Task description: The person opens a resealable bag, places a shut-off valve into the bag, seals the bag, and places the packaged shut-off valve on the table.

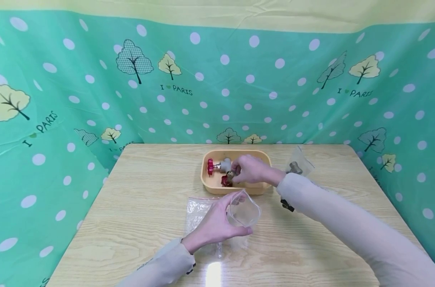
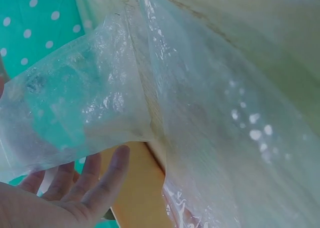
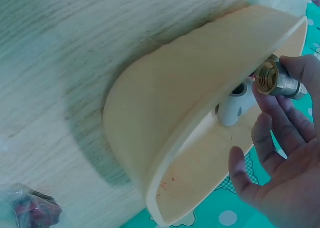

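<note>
My left hand holds a clear zip bag with its mouth spread wide, thumb and fingers around the sides. Close up in the left wrist view, the bag's film is see-through and crinkled. Over the tub, my right hand pinches a brass-and-grey metal valve with a threaded end. In the head view a red handwheel shows just below those fingertips. Beside it in the tub lies another valve, grey-bodied with a red handwheel.
The cream plastic tub stands near the table's back edge. To its right lies a clear bag with a dark metal fitting inside. Flat clear bags lie under and beside my left hand. A polka-dot cloth hangs behind the wooden table.
</note>
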### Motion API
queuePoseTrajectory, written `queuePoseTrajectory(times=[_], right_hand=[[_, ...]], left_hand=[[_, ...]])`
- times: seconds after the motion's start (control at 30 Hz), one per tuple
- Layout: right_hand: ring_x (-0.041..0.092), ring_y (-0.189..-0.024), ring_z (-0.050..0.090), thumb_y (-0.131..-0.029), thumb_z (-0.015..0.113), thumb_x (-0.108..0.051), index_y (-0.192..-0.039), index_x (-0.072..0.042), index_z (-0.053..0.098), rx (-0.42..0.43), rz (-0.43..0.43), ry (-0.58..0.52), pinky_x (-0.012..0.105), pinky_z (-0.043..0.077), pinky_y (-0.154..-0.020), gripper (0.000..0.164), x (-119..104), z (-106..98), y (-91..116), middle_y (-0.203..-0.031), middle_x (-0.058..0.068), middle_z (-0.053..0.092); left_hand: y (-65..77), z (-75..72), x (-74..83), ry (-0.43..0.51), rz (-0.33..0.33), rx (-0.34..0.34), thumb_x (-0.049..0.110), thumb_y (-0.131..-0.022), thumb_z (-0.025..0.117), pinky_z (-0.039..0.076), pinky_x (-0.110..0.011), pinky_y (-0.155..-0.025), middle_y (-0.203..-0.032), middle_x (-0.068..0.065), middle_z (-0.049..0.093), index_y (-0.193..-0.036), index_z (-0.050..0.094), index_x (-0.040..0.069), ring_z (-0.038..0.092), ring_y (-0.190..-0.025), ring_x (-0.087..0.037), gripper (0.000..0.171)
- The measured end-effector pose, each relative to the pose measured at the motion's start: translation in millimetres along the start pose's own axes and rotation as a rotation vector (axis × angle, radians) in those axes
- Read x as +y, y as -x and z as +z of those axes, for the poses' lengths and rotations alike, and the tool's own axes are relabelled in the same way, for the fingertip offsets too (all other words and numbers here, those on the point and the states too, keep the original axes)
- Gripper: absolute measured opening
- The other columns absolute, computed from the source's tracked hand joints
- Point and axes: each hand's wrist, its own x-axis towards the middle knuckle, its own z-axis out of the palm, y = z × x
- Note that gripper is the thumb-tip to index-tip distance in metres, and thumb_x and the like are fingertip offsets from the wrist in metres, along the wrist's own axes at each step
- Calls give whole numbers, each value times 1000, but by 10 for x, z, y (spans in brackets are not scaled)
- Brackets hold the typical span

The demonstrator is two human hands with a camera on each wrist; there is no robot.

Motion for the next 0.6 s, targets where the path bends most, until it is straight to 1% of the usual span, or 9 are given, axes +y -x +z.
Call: queuePoseTrajectory(times=[0.23, 0.43, 0.53, 0.6], right_hand=[[11, -75, 65, -84, 84, -17, -97, -10, 78, 72, -28, -8, 28, 57, -71, 16, 37, 29, 42, -83, -6, 70], [10, -76, 65, -83, 86, -18, -95, -10, 78, 129, -52, -12, 28, 57, -73, 15, 50, 11, 98, -83, -6, 72], [10, -75, 65, -83, 86, -18, -94, -10, 79, 159, -60, -17, 29, 58, -73, 16, 52, -10, 129, -82, -6, 72], [10, -75, 66, -84, 87, -18, -94, -10, 79, 176, -61, -19, 30, 58, -74, 16, 49, -25, 147, -82, -5, 72]], left_hand=[[-16, 7, -6, -17, 1, 1, 39, -70, 97, 43, -46, -112, -140, 11, 62, -149, 55, 22, 57, -130, -16, 91], [-29, 8, -10, -26, -9, -3, 38, -70, 96, 43, -48, -112, -143, 4, 62, -150, 54, 22, 57, -131, -17, 92], [-39, 6, -10, -26, -7, -1, 38, -70, 96, 43, -48, -112, -143, 4, 62, -150, 54, 23, 57, -131, -16, 92], [-45, 4, -7, -25, -2, 1, 39, -70, 97, 43, -48, -112, -142, 6, 62, -149, 55, 23, 57, -130, -15, 91]])
